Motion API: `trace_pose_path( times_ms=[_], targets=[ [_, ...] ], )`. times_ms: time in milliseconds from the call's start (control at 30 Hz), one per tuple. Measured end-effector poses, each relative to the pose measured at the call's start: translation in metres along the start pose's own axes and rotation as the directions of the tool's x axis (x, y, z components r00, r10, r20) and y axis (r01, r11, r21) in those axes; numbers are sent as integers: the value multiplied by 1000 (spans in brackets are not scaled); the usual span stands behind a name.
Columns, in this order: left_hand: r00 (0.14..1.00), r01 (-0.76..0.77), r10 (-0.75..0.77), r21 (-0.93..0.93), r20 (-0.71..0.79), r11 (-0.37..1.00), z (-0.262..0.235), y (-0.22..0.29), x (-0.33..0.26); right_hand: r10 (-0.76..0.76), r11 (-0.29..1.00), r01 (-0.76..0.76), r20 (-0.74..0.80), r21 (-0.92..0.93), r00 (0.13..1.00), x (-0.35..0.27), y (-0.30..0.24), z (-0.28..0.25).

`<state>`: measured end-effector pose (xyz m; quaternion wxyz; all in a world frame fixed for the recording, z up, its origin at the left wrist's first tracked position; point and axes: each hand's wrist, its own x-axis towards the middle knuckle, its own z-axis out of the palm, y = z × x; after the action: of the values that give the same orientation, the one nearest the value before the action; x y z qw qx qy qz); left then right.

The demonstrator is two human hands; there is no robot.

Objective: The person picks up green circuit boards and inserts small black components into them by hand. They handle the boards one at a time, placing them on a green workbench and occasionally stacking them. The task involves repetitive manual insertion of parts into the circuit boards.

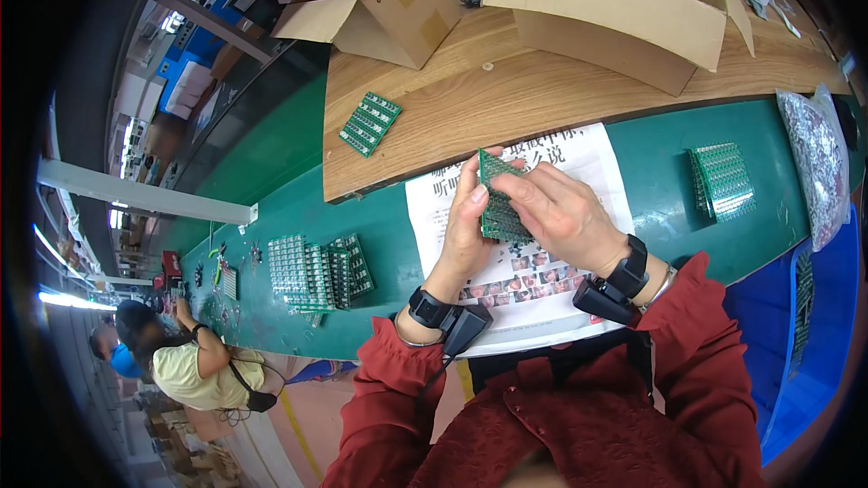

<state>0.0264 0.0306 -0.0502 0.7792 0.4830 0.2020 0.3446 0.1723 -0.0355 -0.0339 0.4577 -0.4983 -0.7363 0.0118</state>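
A green circuit board panel [499,203] with rows of small parts stands tilted on edge between my hands. My left hand [465,233] grips its left edge, thumb against the face and fingers behind. From the other side my right hand [571,219] has its bent fingers pressed on the panel's face; whether they pinch a small piece, I cannot make out. Beneath both hands lies a printed newspaper sheet [533,330], with small dark bits scattered on it just below the panel.
Stacked board panels [303,269] lie at left, another stack [723,183] at right. One panel [370,124] rests on the wooden board [416,117], near two cardboard boxes [398,14]. A plastic bag [816,163] and blue bin [768,325] are far right. Another person [194,366] works farther left.
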Motion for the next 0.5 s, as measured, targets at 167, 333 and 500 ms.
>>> trace_pose_path(
  times_ms=[167, 333, 500],
  targets=[
    [1000, 7, -7, 46, -10, 999, 5, 6, -1, 48, 991, -40, -57, 130, 997, -3, 7, 1],
    [1000, 19, -17, 94, -17, 995, 1, 0, -2, 101, 960, -78, -74, 267, 992, 4, -2, -1],
    [1000, 5, -2, 96, -29, 995, 2, -2, -2, -7, 995, 14, -77, 94, 997, 6, -2, 3]
  ],
)
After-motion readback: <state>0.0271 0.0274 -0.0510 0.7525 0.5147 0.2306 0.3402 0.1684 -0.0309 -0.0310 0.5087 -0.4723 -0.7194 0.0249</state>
